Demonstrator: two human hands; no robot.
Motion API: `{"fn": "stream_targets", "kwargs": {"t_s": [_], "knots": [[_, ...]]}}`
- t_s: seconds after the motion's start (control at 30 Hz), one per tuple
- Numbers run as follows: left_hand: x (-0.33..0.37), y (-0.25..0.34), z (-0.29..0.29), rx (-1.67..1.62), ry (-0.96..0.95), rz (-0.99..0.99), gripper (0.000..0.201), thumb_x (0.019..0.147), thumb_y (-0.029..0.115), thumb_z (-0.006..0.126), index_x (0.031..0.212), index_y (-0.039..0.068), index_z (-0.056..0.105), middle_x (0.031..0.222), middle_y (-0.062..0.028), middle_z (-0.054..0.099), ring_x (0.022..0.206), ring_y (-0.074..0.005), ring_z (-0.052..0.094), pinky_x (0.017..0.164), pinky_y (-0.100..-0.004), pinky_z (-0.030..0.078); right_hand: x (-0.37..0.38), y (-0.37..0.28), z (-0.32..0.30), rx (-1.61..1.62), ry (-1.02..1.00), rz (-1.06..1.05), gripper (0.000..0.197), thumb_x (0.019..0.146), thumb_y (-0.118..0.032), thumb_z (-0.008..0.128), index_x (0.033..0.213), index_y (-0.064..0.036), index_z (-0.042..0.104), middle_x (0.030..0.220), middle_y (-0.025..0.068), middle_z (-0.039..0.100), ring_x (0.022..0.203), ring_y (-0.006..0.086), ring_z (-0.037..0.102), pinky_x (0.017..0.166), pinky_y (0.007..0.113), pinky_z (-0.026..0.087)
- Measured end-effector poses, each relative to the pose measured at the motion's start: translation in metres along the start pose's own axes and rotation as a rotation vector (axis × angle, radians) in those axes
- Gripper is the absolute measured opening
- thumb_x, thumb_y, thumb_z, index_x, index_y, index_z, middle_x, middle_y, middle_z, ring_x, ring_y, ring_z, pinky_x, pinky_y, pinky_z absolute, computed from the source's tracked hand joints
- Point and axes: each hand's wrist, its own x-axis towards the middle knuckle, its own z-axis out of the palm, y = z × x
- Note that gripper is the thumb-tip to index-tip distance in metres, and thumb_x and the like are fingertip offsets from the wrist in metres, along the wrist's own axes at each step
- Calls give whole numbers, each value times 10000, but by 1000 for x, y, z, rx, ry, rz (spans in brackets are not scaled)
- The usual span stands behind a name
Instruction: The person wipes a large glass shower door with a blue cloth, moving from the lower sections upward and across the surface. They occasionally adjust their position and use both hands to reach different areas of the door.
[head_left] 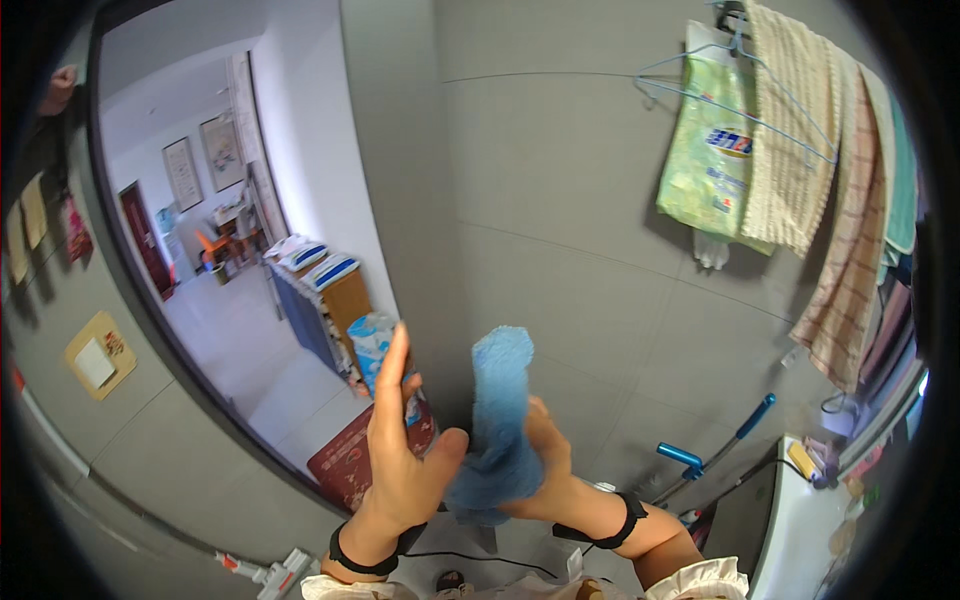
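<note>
In front of me a blue, fuzzy cloth [500, 400] stands upright, bunched at its lower end, with a long narrow part pointing up. My right hand [545, 465] grips it from the right side, its fingers partly hidden behind the fabric. Just left of the cloth, my left hand [402, 470] is raised with the index finger stretched up and the thumb spread toward the fabric. Nothing shows in that left hand. Whether its thumb touches the cloth I cannot tell.
A doorway at left opens on a room with a wooden cabinet [350, 303] and a red mat [350, 455]. Towels [790, 130], a hanger and a green bag [710, 150] hang upper right. A blue-handled pole [725, 445] stands beside a white counter [800, 530]; a vacuum head [285, 575] lies lower left.
</note>
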Motion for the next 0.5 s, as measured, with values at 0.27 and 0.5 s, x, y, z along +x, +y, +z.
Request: {"fn": "stream_targets", "kwargs": {"t_s": [0.27,0.5], "knots": [[-24,8,-54,136,358,20,707,896,223,625,1432,-39,246,1329,-142,446,1215,-219,434,1051,-340,310,14,22,83,110,-309,-210,751,596,-126,709,1326,-122,531,1413,153,442,1231,370,420,1000,459,349],[-23,-19,-134,339,642,51,428,903,185,659,1226,0,449,1095,-81,560,1014,-171,519,931,-310,400,99,39,165,252,-122,-430,749,533,-65,755,1263,-80,587,1351,163,523,1131,360,509,999,428,358]]}}
